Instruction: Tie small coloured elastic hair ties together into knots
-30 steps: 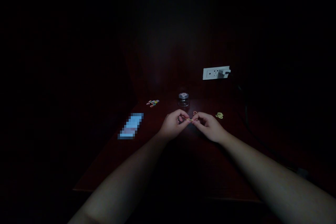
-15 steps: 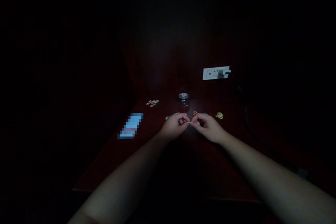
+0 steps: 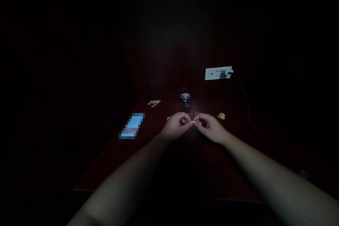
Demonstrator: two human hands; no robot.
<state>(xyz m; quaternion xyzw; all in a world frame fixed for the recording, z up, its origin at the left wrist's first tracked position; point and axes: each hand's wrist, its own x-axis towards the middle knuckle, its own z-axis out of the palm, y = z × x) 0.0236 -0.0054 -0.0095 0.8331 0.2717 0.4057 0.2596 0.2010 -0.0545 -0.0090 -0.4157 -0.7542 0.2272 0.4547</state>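
Note:
A small yellow hair tie (image 3: 192, 122) is pinched between the fingertips of both hands, above the dark red table. My left hand (image 3: 176, 125) grips its left end with thumb and forefinger. From the other side, my right hand (image 3: 210, 128) pinches the right end. Just behind my knuckles lie small groups of hair ties, partly hidden: a blue one (image 3: 168, 118) by my left hand and reddish ones (image 3: 196, 113) between the hands. A pile of yellow hair ties (image 3: 221, 116) sits to the right of my right hand.
A clear jar with a lid (image 3: 185, 100) stands behind my hands. Mixed coloured hair ties (image 3: 154, 103) lie at the back left, and a blurred-out phone-like slab (image 3: 132, 126) is on the left. A wall socket (image 3: 218, 73) holds a plug, its cable running down the right.
The yellow hair tie shows a little more between my fingertips now. Both hands stay in nearly the same place.

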